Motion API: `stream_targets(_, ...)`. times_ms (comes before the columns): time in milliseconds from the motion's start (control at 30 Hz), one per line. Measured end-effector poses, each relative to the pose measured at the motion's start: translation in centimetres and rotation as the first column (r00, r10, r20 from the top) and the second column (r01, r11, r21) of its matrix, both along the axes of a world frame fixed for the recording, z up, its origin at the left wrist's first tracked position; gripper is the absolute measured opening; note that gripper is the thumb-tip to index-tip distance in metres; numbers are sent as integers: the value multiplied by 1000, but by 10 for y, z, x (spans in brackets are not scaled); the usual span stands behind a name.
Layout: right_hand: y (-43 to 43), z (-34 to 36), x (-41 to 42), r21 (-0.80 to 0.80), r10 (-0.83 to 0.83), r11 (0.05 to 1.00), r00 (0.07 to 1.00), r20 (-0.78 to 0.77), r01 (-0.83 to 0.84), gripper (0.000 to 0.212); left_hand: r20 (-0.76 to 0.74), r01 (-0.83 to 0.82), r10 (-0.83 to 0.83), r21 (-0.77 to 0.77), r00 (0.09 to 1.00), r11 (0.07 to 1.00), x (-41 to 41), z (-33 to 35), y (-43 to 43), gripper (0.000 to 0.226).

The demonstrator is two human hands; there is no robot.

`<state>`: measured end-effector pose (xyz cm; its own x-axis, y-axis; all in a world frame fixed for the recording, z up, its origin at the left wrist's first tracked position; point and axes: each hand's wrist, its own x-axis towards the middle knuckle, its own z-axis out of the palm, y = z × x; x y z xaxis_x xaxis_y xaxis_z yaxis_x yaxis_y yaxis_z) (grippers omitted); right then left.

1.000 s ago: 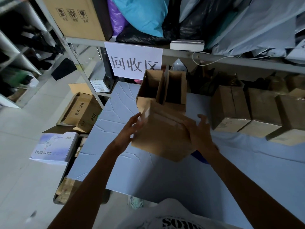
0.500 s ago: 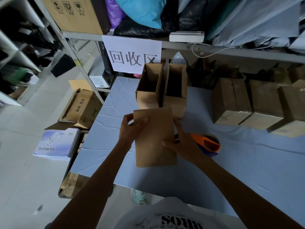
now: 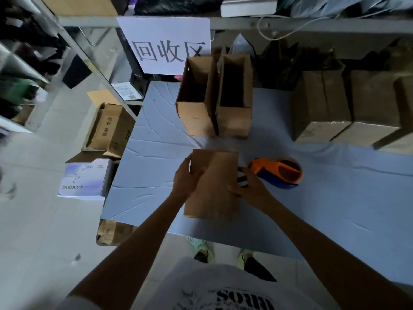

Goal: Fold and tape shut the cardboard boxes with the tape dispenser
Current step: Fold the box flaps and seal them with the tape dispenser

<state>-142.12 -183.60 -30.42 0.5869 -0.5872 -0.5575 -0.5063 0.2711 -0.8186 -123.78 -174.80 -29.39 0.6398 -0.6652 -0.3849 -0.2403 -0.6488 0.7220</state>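
1. While both hands hold the cardboard box (image 3: pixel 212 189) at the near part of the table (image 3: pixel 156 171), it stays between them. The left hand (image 3: pixel 186 177) grips its upper left edge with the thumb on the front face, and the right hand (image 3: pixel 249 190) pinches its right edge lower down.
2. I judge the step in hand to be the shaping of this box before taping. It looks rather flat from here, but the light is dim and I cannot tell surely if it is opened up.
3. To do it well, I would push the sides until the corners are square. Then I would fold the short flaps first and the long ones after, so that their edges meet in one straight seam.
4. One hand should press the seam closed while the other takes the tape dispenser (image 3: pixel 277 173), which lies on the table just beside the right hand.
5. Two open boxes (image 3: pixel 233 121) stand upright at the far side, touching each other. Their insides are dark, and nothing shows in them.
6. Closed boxes (image 3: pixel 321 108) stand in a row at the right, and their content is hidden.
7. On the floor at the left lie a brown carton (image 3: pixel 107 130) and a white box (image 3: pixel 85 182). What is in them does not show.
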Motion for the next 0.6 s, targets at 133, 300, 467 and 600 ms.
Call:
stream_targets(133, -1, -2, -9, -257, -221, 945, 974, -50, 201, 40, 217, 28, -72, 200, 974, 979, -32, 8, -12, 106)
stream_targets(300, -17, -11, -28, -693, -436, 720, 802, -409, 38, 62, 251, 86, -189, 371, 949, 925, -79, -6, -21, 131)
stream_targets(467, -36, -41, -50, -543, -173, 781, 729, -662, -308, 69, 334, 126, -244, 337, 911, 933, -67, -15, -16, 126)
stream_targets(600, -46, -58, -57, -614, -197, 692, 718, -667, -380, 61, 342, 196, -340, 392, 876, 899, -57, -10, -10, 142)
